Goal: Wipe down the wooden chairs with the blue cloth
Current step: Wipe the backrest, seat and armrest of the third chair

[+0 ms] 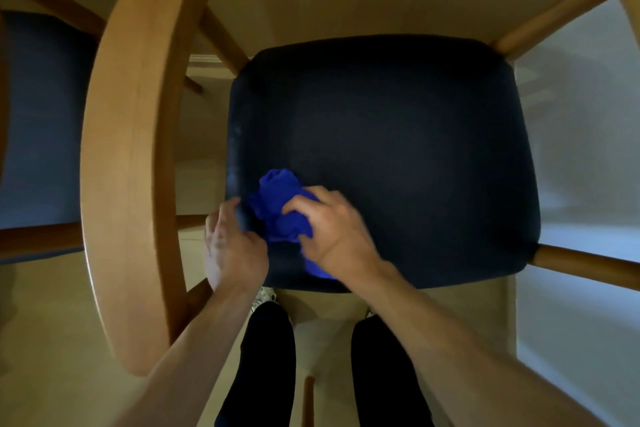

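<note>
Forearms: two bare forearms reach in from the bottom edge and meet over the near-left corner of the seat.
Legs (266, 364): dark trouser legs stand below the seat's near edge, between the forearms.
Cloth (277, 204): bunched blue cloth lies on the seat near its left edge, toward the near corner; one lobe pokes out past the fingers, another shows under the right wrist.
Right hand (329, 229): lies on top of the cloth, fingers curled into the bundle, gripping it and pressing it on the seat.
Left hand (232, 250): sits at the seat's left edge just beside the cloth, fingers curled over the edge of the cushion, holding it; the thumb side touches the cloth.
Seat (398, 149): dark padded cushion, square with rounded corners, with a faint pale smear along its left edge.
Chair (128, 149): pale wood; a broad curved rail sweeps round the left of the seat from the top to the lower left, partly hiding what is behind it. Round wooden rungs leave the seat's corners at upper right and lower right.
Second chair (38, 121): at the far left, another dark blue seat with wooden bars, cut off by the edge and the curved rail.
Floor (52, 340): light tan, seen under and around the chairs.
Wall (581, 184): pale grey surface at the right.
</note>
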### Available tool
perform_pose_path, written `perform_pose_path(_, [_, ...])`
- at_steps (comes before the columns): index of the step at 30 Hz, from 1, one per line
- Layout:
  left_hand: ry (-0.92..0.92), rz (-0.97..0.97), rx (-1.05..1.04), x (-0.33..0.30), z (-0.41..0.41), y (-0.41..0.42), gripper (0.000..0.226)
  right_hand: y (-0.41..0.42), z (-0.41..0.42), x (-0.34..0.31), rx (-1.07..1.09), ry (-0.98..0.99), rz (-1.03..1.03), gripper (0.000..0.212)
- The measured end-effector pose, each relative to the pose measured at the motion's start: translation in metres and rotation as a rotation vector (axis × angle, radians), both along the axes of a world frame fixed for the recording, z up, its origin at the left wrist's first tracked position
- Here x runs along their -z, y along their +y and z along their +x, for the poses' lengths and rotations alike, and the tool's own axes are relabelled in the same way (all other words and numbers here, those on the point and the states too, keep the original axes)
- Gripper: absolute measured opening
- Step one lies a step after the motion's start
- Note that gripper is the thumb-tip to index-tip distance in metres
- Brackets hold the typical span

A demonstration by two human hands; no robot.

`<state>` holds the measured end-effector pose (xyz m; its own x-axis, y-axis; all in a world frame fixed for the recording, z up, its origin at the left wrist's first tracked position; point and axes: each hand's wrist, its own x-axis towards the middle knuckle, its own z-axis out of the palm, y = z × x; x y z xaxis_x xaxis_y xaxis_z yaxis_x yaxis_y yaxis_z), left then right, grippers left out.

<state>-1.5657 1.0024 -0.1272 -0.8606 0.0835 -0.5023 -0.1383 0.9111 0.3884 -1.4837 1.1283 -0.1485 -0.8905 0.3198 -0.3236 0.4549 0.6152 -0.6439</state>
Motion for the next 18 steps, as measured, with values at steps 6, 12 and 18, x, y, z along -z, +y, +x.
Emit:
perform_pose_path(6, [0.084,0.038,0.062,0.007,0.009,0.000,0.059,0.132,0.084,-0.004,0.372,-0.118,0.296,0.041])
perform_pose_path(12, [0.108,0.084,0.015,0.008,0.013,-0.012,0.064,0.115,0.038,-0.020,0.327,-0.046,0.166,0.045])
perform_pose_path(18, [0.103,0.126,-0.009,0.006,0.011,-0.013,0.067,0.061,-0.169,-0.016,-0.069,0.183,0.036,0.062])
